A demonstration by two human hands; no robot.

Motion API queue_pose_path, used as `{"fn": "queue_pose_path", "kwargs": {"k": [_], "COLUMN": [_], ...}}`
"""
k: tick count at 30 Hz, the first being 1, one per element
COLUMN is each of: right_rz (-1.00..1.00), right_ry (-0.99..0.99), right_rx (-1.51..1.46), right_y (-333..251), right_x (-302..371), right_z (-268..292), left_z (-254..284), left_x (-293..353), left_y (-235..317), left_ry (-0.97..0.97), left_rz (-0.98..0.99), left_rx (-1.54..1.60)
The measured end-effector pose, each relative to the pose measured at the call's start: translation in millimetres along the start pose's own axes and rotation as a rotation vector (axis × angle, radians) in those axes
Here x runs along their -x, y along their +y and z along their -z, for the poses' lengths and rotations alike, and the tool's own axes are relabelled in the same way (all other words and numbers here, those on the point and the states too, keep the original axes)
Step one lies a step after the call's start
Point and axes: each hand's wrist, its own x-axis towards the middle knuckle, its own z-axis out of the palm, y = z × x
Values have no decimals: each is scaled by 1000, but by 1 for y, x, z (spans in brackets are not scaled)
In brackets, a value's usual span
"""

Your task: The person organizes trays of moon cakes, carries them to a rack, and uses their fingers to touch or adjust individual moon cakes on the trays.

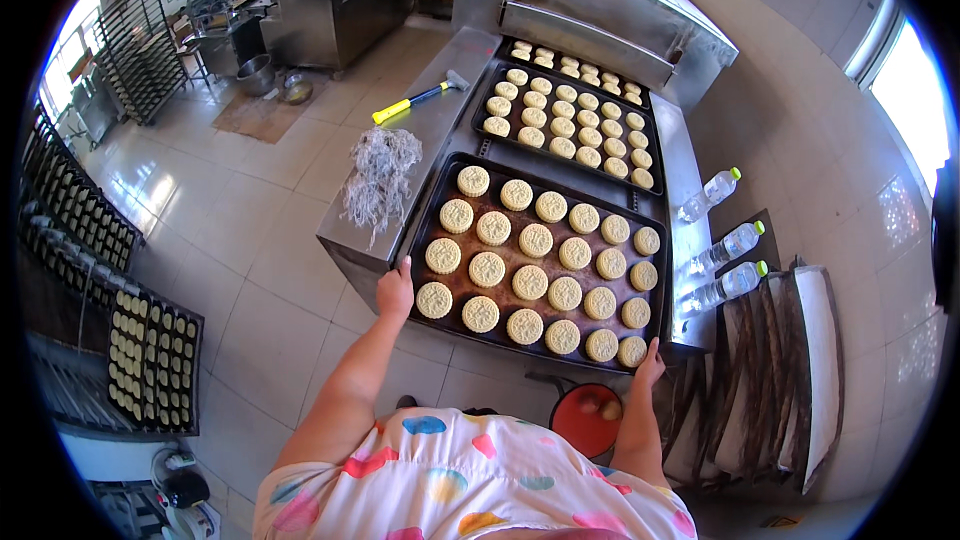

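both hands clamp the near rim of the dark metal tray [446, 325] of round pale cookies [530, 282]: left hand [396, 292], right hand [650, 365]; carrying step, level lift off the steel counter [440, 125] looks next.

Near tray [440, 208] on steel table [440, 125], filled with rows of biscuits [530, 282]. Left hand [396, 290] on tray's near-left corner; right hand [650, 365] on near-right corner. Second tray [487, 100] behind first, third tray [508, 43] behind that, at oven mouth [590, 25]. Mop [385, 165] on table, left of trays. Three bottles [725, 245] lying right of near tray. Stacked boards [790, 370] right of bottles. Bowl [588, 418] below table's near edge. Rack with loaded tray [150, 360] at far left.
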Motion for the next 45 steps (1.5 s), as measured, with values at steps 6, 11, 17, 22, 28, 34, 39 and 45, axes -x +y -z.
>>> {"fn": "queue_pose_path", "kwargs": {"k": [6,11,17,22,28,34,39,45], "right_rz": [1,1,-24,-22,-77,-103,-82,-83], "right_ry": [-41,-5,-20,-51,-50,-56,-45,-44], "right_rx": [-6,-56,-112,-40,-139,-122,-147,-74], "right_y": [-1,2,1,3,-5,-11,-10,-15], "right_x": [0,0,0,-4,9,13,11,5], "right_z": [3,-1,-2,2,-1,2,1,-8], "left_z": [-2,-6,-10,-9,-7,1,1,-4], "left_x": [-1,-2,-6,-10,-9,-8,-10,-22], "left_y": [0,-3,-7,-7,-11,-3,8,-22], "left_ry": [1,36,74,86,91,106,75,39], "left_rz": [44,6,-26,-29,42,49,110,186], "left_rx": [14,44,53,50,71,66,46,255]}}
